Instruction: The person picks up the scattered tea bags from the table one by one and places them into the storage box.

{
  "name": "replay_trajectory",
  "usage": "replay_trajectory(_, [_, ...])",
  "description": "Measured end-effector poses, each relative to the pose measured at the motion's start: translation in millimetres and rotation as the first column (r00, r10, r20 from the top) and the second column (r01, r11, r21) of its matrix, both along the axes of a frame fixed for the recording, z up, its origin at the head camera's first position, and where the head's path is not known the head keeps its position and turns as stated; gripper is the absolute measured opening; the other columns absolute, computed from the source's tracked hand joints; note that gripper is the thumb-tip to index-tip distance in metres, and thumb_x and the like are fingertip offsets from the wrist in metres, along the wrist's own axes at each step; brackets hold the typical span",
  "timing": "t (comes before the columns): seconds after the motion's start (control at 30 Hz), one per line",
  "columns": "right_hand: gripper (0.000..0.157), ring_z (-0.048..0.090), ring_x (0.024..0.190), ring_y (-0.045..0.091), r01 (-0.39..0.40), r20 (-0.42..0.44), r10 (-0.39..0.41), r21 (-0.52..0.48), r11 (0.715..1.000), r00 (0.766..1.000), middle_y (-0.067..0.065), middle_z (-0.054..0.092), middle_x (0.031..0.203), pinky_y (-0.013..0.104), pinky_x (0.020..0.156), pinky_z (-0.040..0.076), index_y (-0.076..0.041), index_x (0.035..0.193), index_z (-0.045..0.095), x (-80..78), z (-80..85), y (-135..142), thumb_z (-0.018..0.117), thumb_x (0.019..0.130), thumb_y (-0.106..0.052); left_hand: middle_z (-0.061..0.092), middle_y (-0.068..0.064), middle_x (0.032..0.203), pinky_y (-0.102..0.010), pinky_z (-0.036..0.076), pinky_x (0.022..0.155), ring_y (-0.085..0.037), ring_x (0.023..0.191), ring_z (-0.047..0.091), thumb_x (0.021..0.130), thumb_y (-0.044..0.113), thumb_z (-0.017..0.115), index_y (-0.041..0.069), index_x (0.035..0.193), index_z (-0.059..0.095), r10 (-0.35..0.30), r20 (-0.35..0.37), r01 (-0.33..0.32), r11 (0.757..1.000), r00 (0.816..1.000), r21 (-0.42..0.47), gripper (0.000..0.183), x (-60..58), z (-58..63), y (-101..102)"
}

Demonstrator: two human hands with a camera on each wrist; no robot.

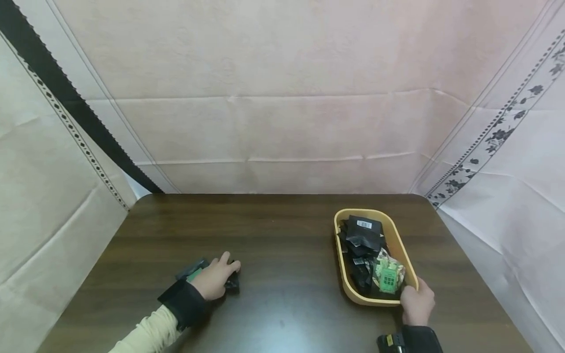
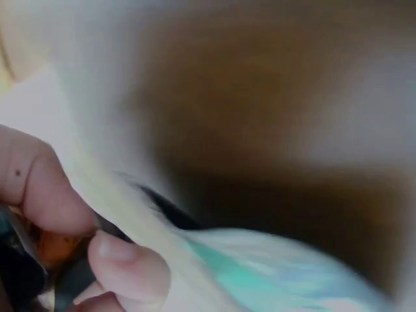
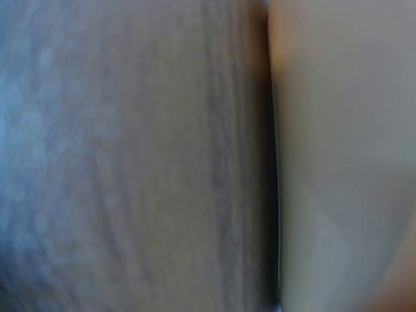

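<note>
On the left part of the table, my left hand point(image 1: 215, 279) grips small dark packets, with a black packet point(image 1: 232, 283) under its fingertips. A dark packet with a green patch point(image 1: 192, 275) pokes out on the other side of the hand. The left wrist view has thumb and finger point(image 2: 127, 266) close together on the packets, and a blurred pale and green wrapper point(image 2: 260, 266) in front. At the right, my right hand point(image 1: 418, 301) holds the near right corner of a yellow plastic basket point(image 1: 399, 245). The right wrist view shows only the blurred basket wall close up.
Inside the basket lie several black packets point(image 1: 364, 233) and one patterned packet with a green label point(image 1: 388, 279). The dark wooden table point(image 1: 282, 245) ends at a pale cloth backdrop point(image 1: 273, 132), which also hangs along both sides.
</note>
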State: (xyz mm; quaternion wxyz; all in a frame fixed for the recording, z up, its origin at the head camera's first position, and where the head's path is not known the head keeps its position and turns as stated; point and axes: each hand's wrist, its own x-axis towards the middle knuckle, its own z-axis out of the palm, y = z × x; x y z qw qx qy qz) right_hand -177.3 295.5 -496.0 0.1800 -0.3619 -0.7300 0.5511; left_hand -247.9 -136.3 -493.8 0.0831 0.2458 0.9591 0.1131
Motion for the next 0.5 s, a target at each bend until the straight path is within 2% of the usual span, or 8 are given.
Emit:
replay_trajectory(0.1, [0.056, 0.036, 0.118, 0.05, 0.015, 0.002, -0.015, -0.012, 1.0, 1.0, 0.038, 0.038, 0.127, 0.056, 0.095, 0.03, 0.014, 0.131, 0.036, 0.0, 0.4, 0.8, 0.027, 0.076, 0.009, 0.036, -0.005, 0.094, -0.026, 0.036, 0.047, -0.021, 0.074, 0.043, 0.068, -0.012, 0.066, 0.015, 0.101, 0.053, -0.06, -0.046, 0.061, 0.997, 0.997, 0.038, 0.045, -4.3, 11.2, 12.0])
replay_trajectory(0.23, [0.056, 0.036, 0.117, 0.049, 0.008, -0.008, -0.008, -0.011, 1.0, 1.0, 0.038, 0.038, 0.126, 0.057, 0.095, 0.029, 0.015, 0.131, 0.035, -0.1, 0.7, -0.6, 0.026, 0.076, 0.008, 0.035, -0.003, 0.096, -0.023, 0.037, 0.046, -0.02, 0.077, 0.044, 0.068, -0.013, 0.065, 0.014, 0.101, 0.05, -0.15, -0.091, 0.157, 0.985, 0.984, 0.069, 0.045, -11.8, 24.8, 29.8])
replay_trajectory(0.37, [0.054, 0.037, 0.114, 0.049, -0.017, -0.036, 0.016, -0.002, 1.0, 0.999, 0.039, 0.039, 0.124, 0.058, 0.094, 0.03, 0.017, 0.129, 0.036, 1.6, 0.9, -2.4, 0.026, 0.077, 0.008, 0.036, -0.004, 0.097, -0.021, 0.036, 0.045, -0.02, 0.076, 0.043, 0.066, -0.013, 0.065, 0.013, 0.101, 0.049, -0.23, -0.124, 0.241, 0.968, 0.965, 0.077, 0.047, -20.4, 39.8, 48.3])
replay_trajectory(0.5, [0.052, 0.037, 0.113, 0.05, -0.024, -0.029, 0.024, 0.003, 1.0, 0.999, 0.04, 0.038, 0.124, 0.059, 0.093, 0.03, 0.017, 0.129, 0.035, 3.9, 1.4, -1.8, 0.027, 0.078, 0.008, 0.037, -0.005, 0.096, -0.02, 0.037, 0.046, -0.021, 0.076, 0.044, 0.065, -0.013, 0.066, 0.014, 0.099, 0.048, -0.304, -0.155, 0.319, 0.944, 0.94, 0.087, 0.047, -30.7, 56.3, 71.1])
